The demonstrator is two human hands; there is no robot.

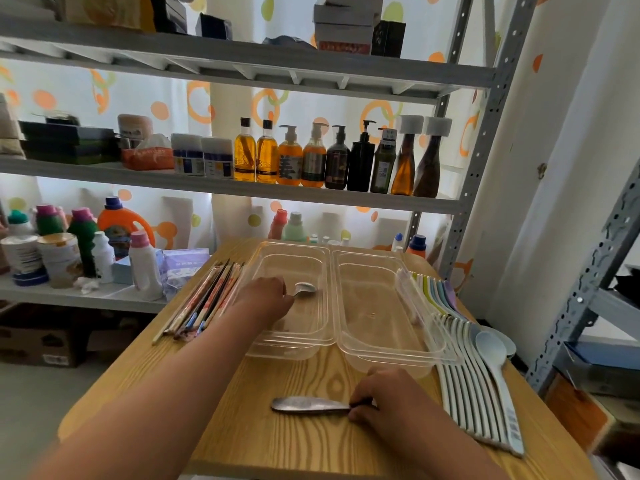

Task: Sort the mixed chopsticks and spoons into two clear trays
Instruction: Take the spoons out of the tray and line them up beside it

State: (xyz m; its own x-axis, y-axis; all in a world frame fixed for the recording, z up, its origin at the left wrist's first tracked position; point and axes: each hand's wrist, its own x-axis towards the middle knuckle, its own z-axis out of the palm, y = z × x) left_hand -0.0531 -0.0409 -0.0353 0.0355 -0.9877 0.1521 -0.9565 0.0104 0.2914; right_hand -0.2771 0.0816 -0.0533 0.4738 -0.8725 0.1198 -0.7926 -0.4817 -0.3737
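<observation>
Metal spoon point(305, 288) sits within the left tray point(294, 349), its handle pinched in the curled fingers of the left grip point(265, 296). On the worktop point(277, 445) before the trays lies a second spoon point(308, 405), with the right grip point(377, 396) closed round its handle. Beside the left tray stands the right tray point(381, 358) (rims touching). Chopsticks point(204, 299) lie bundled left of the trays; pale spoons point(478, 386) line the right.

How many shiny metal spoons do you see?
2. The first spoon is in the left tray, held by the left hand. The second spoon is on the table, held by the right hand. The hands may hide more.
</observation>
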